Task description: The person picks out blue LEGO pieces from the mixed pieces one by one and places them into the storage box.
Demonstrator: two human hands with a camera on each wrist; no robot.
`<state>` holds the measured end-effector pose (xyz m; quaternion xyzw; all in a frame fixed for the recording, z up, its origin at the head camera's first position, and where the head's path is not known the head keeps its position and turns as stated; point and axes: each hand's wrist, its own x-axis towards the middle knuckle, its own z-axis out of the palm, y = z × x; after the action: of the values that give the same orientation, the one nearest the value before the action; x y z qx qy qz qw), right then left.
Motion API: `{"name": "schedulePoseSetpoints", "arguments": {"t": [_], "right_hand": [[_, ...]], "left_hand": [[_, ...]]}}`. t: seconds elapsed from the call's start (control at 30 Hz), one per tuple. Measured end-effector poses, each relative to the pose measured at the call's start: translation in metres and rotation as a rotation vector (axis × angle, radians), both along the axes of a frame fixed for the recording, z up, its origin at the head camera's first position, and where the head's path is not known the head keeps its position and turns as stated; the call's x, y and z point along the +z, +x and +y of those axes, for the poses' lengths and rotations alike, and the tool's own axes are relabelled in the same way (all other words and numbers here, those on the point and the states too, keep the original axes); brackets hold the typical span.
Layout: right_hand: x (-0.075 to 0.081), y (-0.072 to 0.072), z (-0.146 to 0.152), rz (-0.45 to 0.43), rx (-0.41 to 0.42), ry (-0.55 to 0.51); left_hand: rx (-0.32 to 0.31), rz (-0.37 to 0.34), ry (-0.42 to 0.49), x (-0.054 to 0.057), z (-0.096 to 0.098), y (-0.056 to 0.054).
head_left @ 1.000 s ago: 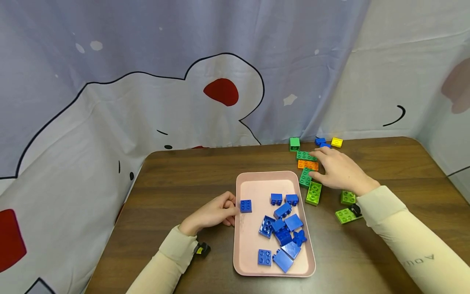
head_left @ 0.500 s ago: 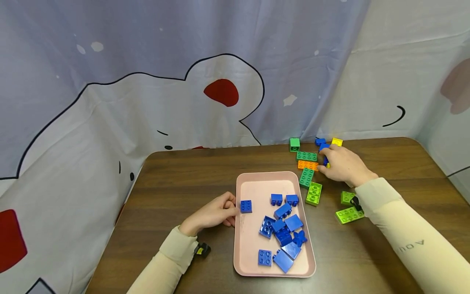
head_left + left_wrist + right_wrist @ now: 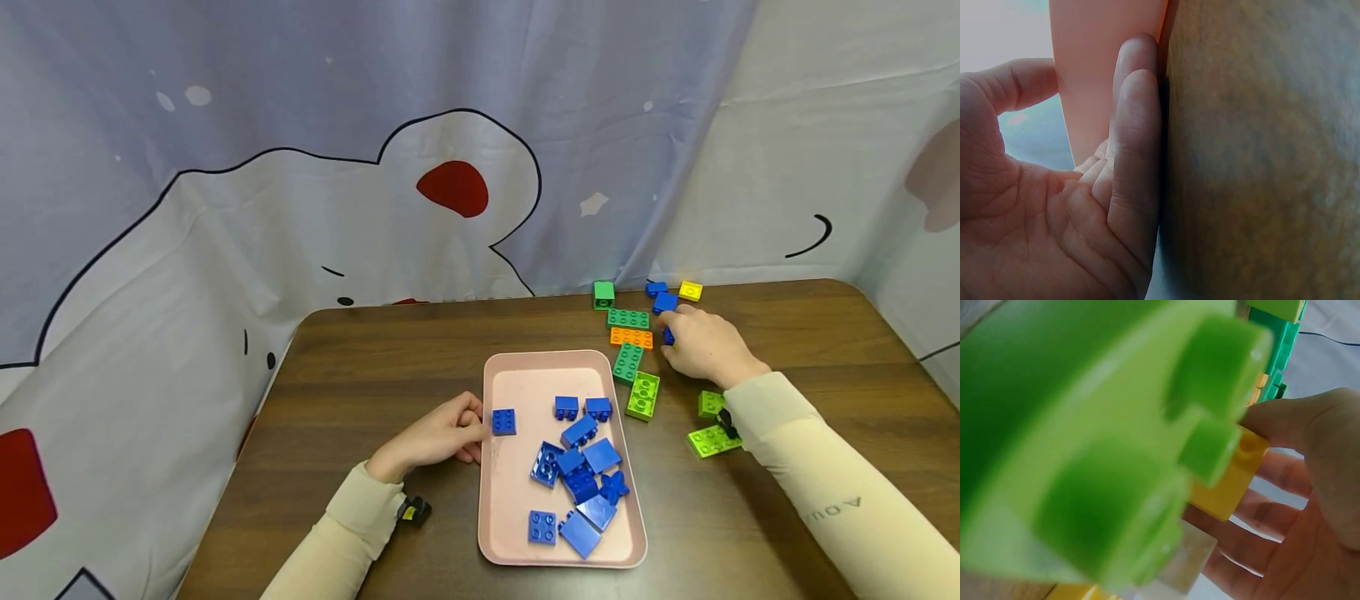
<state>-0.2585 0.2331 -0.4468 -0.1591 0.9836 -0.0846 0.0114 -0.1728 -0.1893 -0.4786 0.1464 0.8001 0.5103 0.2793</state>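
In the head view, my left hand (image 3: pixel 435 433) grips the left rim of a pink tray (image 3: pixel 517 375). The left wrist view shows its thumb on the rim and its fingers along the outer wall. Several blue bricks (image 3: pixel 580 533) and a blue star-shaped piece (image 3: pixel 613 487) lie in the tray. My right hand (image 3: pixel 705 343) is low over the table's back right, index finger and thumb about a blue brick (image 3: pixel 668 336). In the right wrist view, a yellow brick (image 3: pixel 1225 481) shows by the thumb, before the fingers; a blurred lime brick (image 3: pixel 1116 506) hides any grip.
Right of the tray runs a row of green bricks (image 3: pixel 627 363), an orange brick (image 3: pixel 632 337) and a lime brick (image 3: pixel 642 396). Another blue brick (image 3: pixel 664 303) and a yellow brick (image 3: pixel 690 291) lie behind my right hand. Lime bricks (image 3: pixel 712 442) lie beneath my right wrist. A curtain (image 3: pixel 337 225) hangs behind the table.
My right hand has moved right, away from the green and orange bricks, to the blue brick. A blue brick behind it has shifted slightly towards me. My left hand has stayed at the tray.
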Motion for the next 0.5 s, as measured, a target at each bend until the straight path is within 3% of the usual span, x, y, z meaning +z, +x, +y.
{"name": "schedulePoseSetpoints", "arguments": {"t": [0.27,0.5], "right_hand": [[0.001,0.007,0.001,-0.009,-0.008,-0.025],[0.007,0.016,0.004,0.103,0.002,-0.071]], "left_hand": [[-0.001,-0.002,0.003,-0.002,0.0,-0.001],[-0.002,-0.001,-0.002,-0.001,-0.001,-0.001]]}}
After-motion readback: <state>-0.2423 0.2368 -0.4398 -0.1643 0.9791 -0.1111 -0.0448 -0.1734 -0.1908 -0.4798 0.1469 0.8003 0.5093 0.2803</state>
